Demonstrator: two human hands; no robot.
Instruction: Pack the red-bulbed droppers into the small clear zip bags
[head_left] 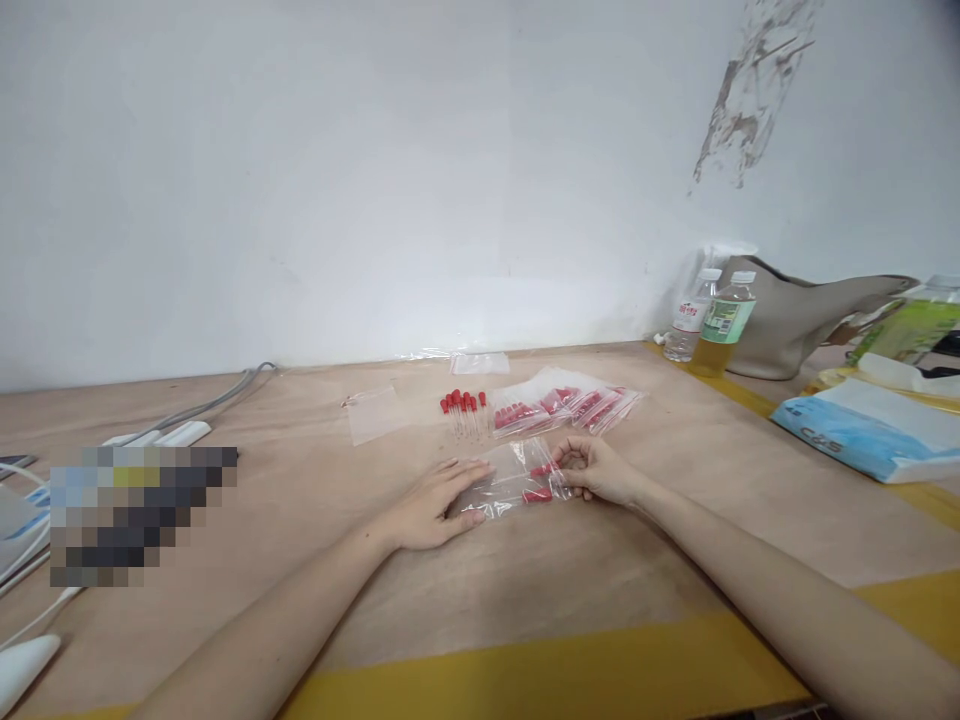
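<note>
A clear plastic bag (pixel 502 482) with red pieces inside its right end lies flat on the table. My left hand (pixel 435 508) rests on the bag's left end, fingers stretched out and thumb apart. At the opposite end, my right hand (pixel 600 472) pinches the bag's edge beside the red pieces (pixel 537 495). Just behind are several small red-topped items (pixel 466 402) with thin, pale stems. To their right, several clear bags (pixel 570 402) holding red pieces lie overlapped in a fan.
Flat clear bags (pixel 375 415) lie at the back left, others (pixel 480 363) by the wall. Two bottles (pixel 724 325), a grey bag (pixel 795 315) and a blue tissue pack (pixel 847 430) stand or lie right. Grey cables (pixel 217 400) and a blurred-out object (pixel 142 515) are left.
</note>
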